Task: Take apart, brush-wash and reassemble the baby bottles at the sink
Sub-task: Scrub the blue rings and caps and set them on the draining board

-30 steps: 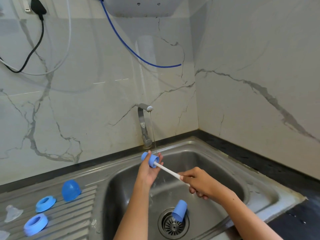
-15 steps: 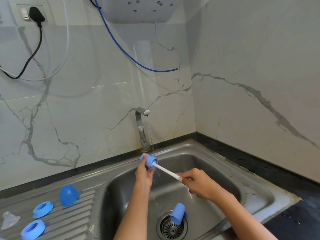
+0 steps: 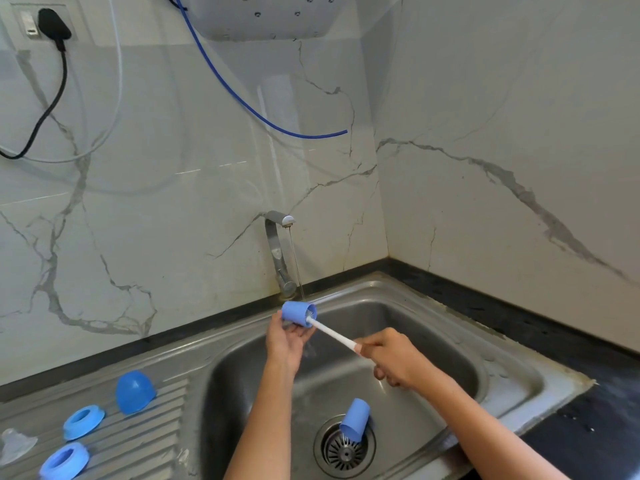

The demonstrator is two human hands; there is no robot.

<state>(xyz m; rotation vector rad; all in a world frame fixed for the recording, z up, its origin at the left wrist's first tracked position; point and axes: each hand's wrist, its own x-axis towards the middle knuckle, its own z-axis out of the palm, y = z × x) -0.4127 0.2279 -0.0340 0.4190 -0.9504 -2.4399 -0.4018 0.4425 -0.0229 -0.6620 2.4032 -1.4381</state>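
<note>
My left hand point(image 3: 287, 337) holds a small blue bottle body point(image 3: 297, 313) on its side under the thin stream from the tap point(image 3: 278, 251). My right hand point(image 3: 394, 358) grips the white handle of a bottle brush point(image 3: 334, 335), whose bristle head is inside the bottle's mouth. A second blue bottle body point(image 3: 355, 419) lies tilted on the drain strainer point(image 3: 344, 448) in the steel sink point(image 3: 498, 362). On the draining board point(image 3: 145, 441) at the left are a blue dome cap point(image 3: 134, 392), two blue screw rings point(image 3: 83, 421) point(image 3: 64, 460) and a clear teat point(image 3: 15, 445).
Marble walls meet in a corner behind the sink. A blue hose point(image 3: 242, 98) hangs from a white appliance point(image 3: 263, 15) above. A black plug and cable point(image 3: 52, 26) sit at the top left. Dark countertop point(image 3: 554, 323) runs along the right.
The view has tilted up slightly. My left hand has turned the bottle so its mouth shows the bristles more, and my right hand has drawn the brush handle back a little.
</note>
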